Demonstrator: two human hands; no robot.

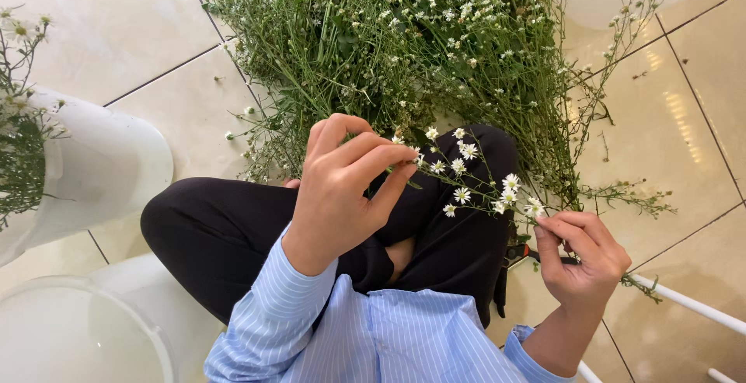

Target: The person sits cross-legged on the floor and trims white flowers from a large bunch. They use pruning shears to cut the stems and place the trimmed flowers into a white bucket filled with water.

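Head view, looking down. At centre frame, I saw the left hand (342,189) with fingertips pinched on the thin green stem of a flower sprig (474,185), which ran across the middle toward the lower right. There the right hand (583,259) was closed around the stem's other end. The sprig carried small white daisy-like heads with yellow centres on wiry side branches, held above black trousers (233,235).

I judged the sprig very light, limp and easily bruised. The petals would shed under pressure, so the bare stem below the blooms looked the safest place to grip.

A loose heap of the same flowers (404,41) filled the upper centre, a tangle of fine stalks on glossy cream floor tiles (155,33). Smooth white plastic buckets stood at the left edge (101,173) and lower left (78,336). A striped pale-blue shirt (388,344) filled the bottom. A white rod (691,305) crossed the lower right corner.
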